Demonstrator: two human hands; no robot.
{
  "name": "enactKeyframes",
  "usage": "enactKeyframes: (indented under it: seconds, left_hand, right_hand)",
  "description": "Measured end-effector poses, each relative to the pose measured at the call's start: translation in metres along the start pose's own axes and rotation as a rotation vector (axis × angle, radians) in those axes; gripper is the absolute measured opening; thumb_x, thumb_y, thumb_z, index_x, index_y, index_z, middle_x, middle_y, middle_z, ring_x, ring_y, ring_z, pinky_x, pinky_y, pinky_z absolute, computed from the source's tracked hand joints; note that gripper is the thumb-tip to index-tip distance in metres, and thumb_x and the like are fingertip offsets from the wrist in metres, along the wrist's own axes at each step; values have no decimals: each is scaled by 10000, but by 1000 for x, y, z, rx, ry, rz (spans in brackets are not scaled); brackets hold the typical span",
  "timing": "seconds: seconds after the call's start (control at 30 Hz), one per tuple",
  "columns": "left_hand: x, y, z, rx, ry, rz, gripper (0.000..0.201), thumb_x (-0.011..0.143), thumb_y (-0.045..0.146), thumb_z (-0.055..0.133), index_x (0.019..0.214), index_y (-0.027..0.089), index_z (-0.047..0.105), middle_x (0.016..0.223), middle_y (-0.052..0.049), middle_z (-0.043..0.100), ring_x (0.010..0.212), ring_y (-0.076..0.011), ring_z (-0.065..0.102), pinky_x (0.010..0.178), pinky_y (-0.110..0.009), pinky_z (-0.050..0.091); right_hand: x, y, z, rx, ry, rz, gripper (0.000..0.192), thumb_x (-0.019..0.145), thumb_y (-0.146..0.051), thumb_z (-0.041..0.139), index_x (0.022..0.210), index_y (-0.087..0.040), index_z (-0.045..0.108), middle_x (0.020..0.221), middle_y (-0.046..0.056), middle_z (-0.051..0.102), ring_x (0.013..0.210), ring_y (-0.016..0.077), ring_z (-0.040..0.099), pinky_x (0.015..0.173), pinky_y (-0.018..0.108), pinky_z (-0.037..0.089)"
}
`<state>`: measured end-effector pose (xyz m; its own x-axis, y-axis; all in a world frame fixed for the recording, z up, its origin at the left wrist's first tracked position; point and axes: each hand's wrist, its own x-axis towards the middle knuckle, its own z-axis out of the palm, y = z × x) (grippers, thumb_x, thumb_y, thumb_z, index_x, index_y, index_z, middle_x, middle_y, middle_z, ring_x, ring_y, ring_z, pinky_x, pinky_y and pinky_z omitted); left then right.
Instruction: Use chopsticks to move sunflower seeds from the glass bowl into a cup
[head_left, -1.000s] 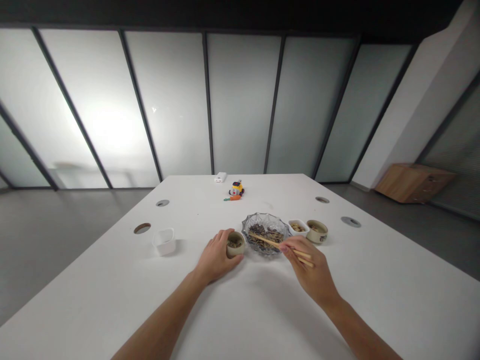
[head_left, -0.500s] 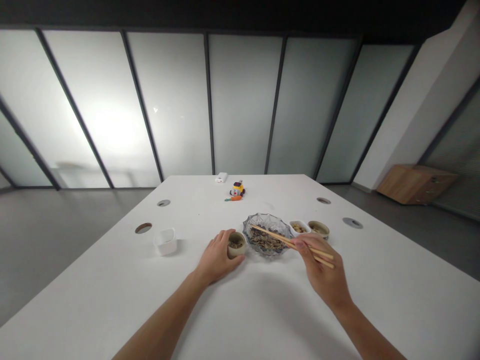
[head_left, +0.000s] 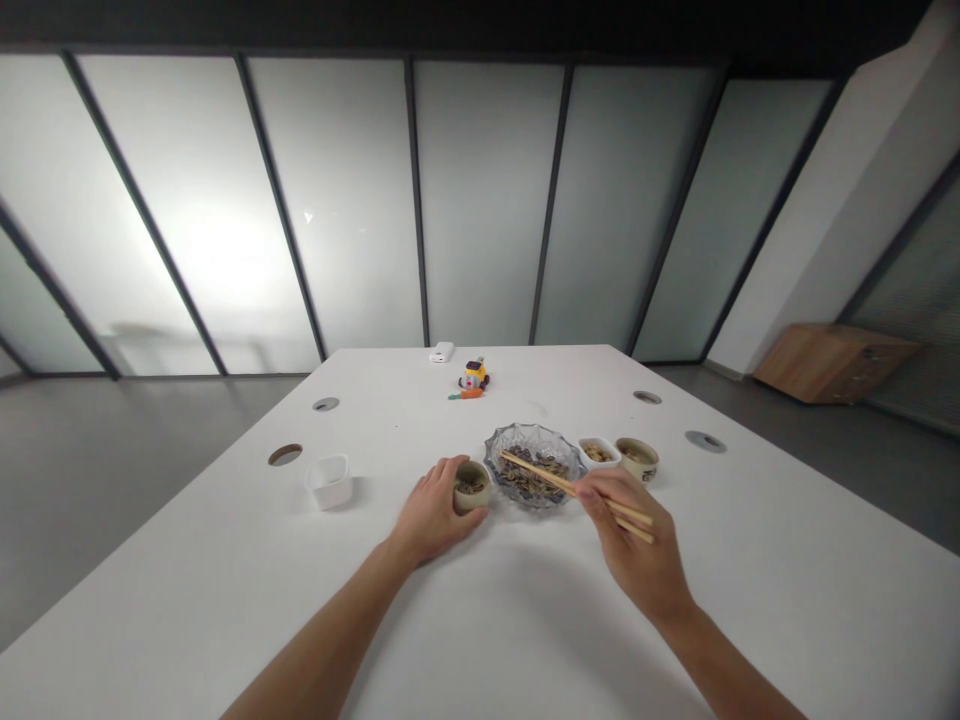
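The left hand [head_left: 431,512] wraps its fingers around a small round cup [head_left: 472,486] that stands on the white table [head_left: 225,580] and already has dark seeds in it, while the right hand [head_left: 637,545] pinches a pair of wooden chopsticks [head_left: 570,488], whose tips reach leftward over the glass bowl [head_left: 534,465] heaped with the same dark seeds. The cup stands just beside the bowl's left rim, touching or nearly so — I cannot tell which. Judging from this, the step in hand is picking seeds out of the bowl with the chopsticks and carrying them to the held cup; whether a seed sits between the tips right now is too small to make out. The next move, as I read it, calls for a firm pinch on something small and slippery and a short level carry leftward over the bowl's scalloped rim, with the cup kept steady. To the right of the bowl a small white dish [head_left: 598,453] and a second round cup [head_left: 637,459] stand close together, near the right hand's knuckles, so room there is tight. On the left an empty white tub [head_left: 328,481] stands well apart, and the near table is bare — plenty of room for the forearms, and every table edge is far from the work. A toy [head_left: 472,376] and a carrot piece [head_left: 465,394] lie beyond, out of the way.
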<state>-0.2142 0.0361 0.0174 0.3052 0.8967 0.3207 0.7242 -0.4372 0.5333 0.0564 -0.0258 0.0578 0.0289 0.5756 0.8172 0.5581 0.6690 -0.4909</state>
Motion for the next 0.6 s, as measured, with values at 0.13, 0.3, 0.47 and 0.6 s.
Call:
enactKeyframes:
  seconds: [0.13, 0.3, 0.47, 0.6]
  left_hand:
    - [-1, 2, -2, -1, 3, 3, 648, 843, 323, 776, 1430, 237, 516, 1339, -116, 643, 1221, -327, 637, 1065, -455, 486]
    - [-3, 3, -5, -7, -5, -1, 663, 837, 326, 778, 1440, 241, 516, 1339, -119, 645, 1236, -337, 632, 1078, -468, 487]
    - [-3, 4, -6, -3, 2, 0, 650, 835, 322, 778, 1428, 246, 523, 1335, -116, 649, 1233, -339, 638, 1075, -468, 499]
    - [-3, 3, -6, -4, -3, -2, 660, 834, 329, 786, 1431, 244, 517, 1335, -118, 645, 1231, -342, 639, 1074, -473, 501]
  right_hand:
    - [-2, 5, 4, -20, -44, 1, 197, 1037, -296, 632, 885, -234, 740, 871, 36, 730, 784, 179, 718, 717, 284, 577]
    - [-4, 6, 7, -23, -81, 43, 241, 1041, -369, 629, 893, -229, 758, 874, 57, 747, 786, 199, 733, 713, 307, 602]
    - [-6, 10, 9, -2, -100, 69, 265, 1037, -399, 638, 894, -228, 781, 883, 60, 762, 801, 200, 747, 717, 303, 616]
    - [-5, 10, 10, 28, -103, 85, 264, 1029, -408, 651, 907, -225, 798, 909, 65, 774, 826, 207, 760, 730, 305, 627]
